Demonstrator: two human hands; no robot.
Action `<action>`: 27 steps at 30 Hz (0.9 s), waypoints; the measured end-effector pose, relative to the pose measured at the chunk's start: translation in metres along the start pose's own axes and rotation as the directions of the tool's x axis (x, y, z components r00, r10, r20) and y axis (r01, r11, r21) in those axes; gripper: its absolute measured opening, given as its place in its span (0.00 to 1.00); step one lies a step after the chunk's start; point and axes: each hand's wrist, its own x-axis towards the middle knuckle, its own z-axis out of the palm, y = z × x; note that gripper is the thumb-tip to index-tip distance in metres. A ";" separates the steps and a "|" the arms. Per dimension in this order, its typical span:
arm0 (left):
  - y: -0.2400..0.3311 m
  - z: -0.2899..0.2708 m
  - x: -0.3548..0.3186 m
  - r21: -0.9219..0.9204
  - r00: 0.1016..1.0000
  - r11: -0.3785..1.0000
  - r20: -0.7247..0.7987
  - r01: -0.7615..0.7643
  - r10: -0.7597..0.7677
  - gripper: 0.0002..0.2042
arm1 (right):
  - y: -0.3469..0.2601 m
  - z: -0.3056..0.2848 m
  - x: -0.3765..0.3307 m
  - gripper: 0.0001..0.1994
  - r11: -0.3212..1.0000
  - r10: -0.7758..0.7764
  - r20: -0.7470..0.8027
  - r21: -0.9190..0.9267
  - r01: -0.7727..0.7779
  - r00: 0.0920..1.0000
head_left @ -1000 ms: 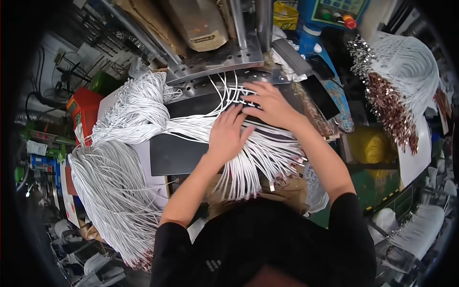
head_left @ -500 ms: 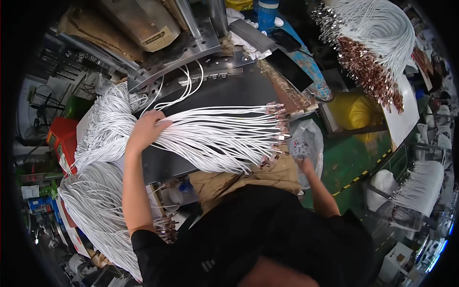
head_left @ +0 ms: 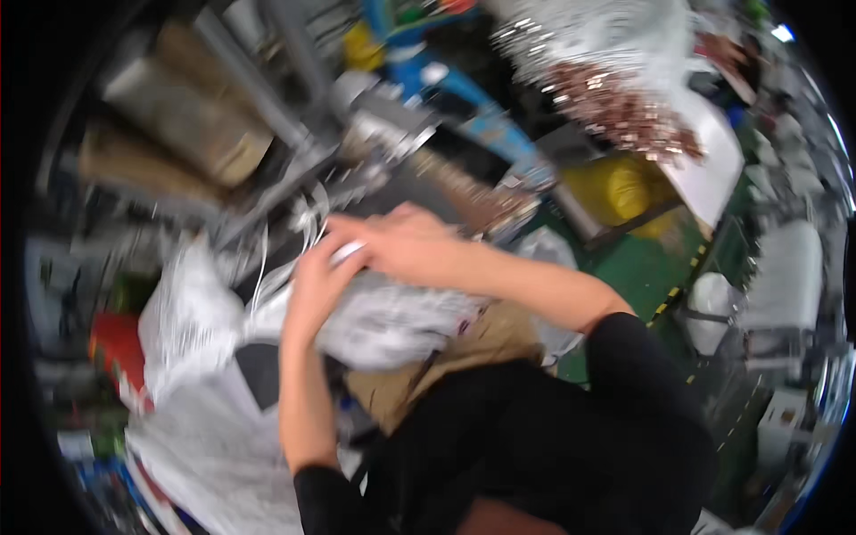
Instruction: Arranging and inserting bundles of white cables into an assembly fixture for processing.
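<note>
A bundle of white cables (head_left: 383, 325) lies across the dark worktable in front of me, smeared by motion. My left hand (head_left: 323, 272) is closed round the bundle, with a bit of white showing between thumb and fingers. Right beside it, my right hand (head_left: 406, 241) reaches across above the cables, its fingertips meeting the left hand. Blur hides whether the right fingers grip anything. A few loose white cables (head_left: 261, 276) curve up by the left hand. More white cables (head_left: 192, 316) are heaped to the left.
Beyond the hands stands a metal frame (head_left: 308, 147) with brown packages (head_left: 201, 116) behind it. At the upper right hangs a large bunch of white cables (head_left: 615, 45) with coppery ends. A yellow bag (head_left: 629, 192) sits in a box. Brown cloth (head_left: 499, 343) covers the near edge.
My right hand has come up from the clear plastic bag on the right to my left hand. The cable bundle has shifted nearer my body, and the whole view has swung.
</note>
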 end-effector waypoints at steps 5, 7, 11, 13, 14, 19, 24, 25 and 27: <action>-0.056 -0.078 -0.067 0.303 0.934 0.889 -0.015 0.344 -0.356 0.14 | 0.024 -0.022 0.025 0.13 0.906 -0.008 0.204 -0.413 0.094 0.979; -0.064 -0.065 -0.069 0.282 0.958 0.922 0.029 0.266 -0.285 0.13 | 0.014 0.003 0.010 0.14 0.979 -0.012 0.292 -0.193 0.071 0.956; -0.115 -0.081 -0.062 -0.121 0.917 0.962 -0.293 0.245 -0.270 0.13 | 0.037 0.044 0.010 0.17 0.995 -0.063 0.103 0.079 0.055 0.993; -0.112 -0.083 -0.062 -0.045 0.941 0.970 -0.236 0.238 -0.242 0.13 | 0.038 0.025 0.017 0.18 0.976 0.177 0.263 0.080 -0.205 0.948; -0.104 -0.082 -0.062 0.033 0.959 0.972 -0.175 0.231 -0.222 0.12 | 0.036 0.020 0.016 0.18 0.976 0.179 0.259 0.076 -0.204 0.949; -0.024 -0.021 -0.031 0.297 0.993 0.949 0.000 0.110 -0.115 0.14 | 0.013 0.024 0.012 0.11 0.983 0.033 0.220 -0.183 0.008 0.975; -0.019 -0.063 -0.045 0.370 0.939 0.864 -0.131 0.343 -0.317 0.16 | 0.034 -0.013 0.006 0.06 0.969 -0.055 0.027 -0.239 0.060 0.998; -0.027 -0.050 -0.059 0.000 0.892 0.893 0.049 0.451 -0.450 0.16 | 0.035 -0.019 0.005 0.06 0.937 -0.129 -0.088 -0.336 0.092 0.988; -0.024 -0.008 -0.063 -0.342 0.829 0.757 0.281 0.557 -0.483 0.16 | 0.025 -0.001 -0.005 0.05 0.937 -0.253 -0.018 -0.252 0.240 0.967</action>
